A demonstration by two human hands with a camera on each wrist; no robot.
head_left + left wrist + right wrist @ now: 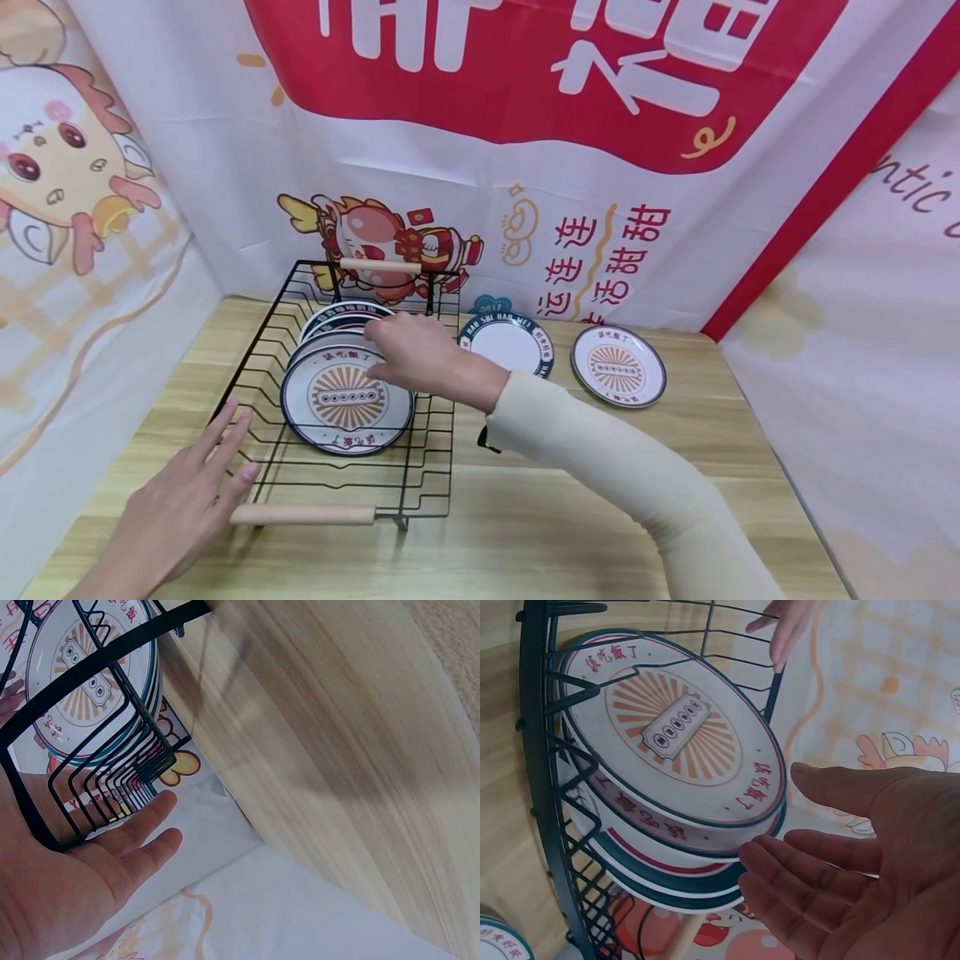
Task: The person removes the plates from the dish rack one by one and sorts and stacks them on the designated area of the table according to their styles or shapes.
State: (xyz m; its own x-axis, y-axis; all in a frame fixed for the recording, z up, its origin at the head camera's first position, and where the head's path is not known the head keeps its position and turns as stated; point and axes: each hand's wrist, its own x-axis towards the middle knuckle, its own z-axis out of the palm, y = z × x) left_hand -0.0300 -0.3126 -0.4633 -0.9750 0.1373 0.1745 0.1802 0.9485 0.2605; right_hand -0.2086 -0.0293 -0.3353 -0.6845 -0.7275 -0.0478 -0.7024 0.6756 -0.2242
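A black wire dish rack [339,485] with wooden handles holds several plates standing one behind another. The front plate [347,400] is white, dark-rimmed, with an orange sunburst; green-banded plates [675,883] stand behind it. My right hand [420,354] is at the plates' upper right edge. In the right wrist view its thumb and fingers are spread apart beside the rims, the fingertips right at the rear plates. My left hand [176,500] lies along the rack's near left corner, fingers extended; in the left wrist view its palm [67,900] is against the rack's side wires.
Two more plates lie on the wooden table [555,517] right of the rack: a green-rimmed plate [506,343], partly behind the right forearm, and a sunburst plate [618,367]. A printed cloth [465,158] hangs behind the table, with more printed cloth at both sides.
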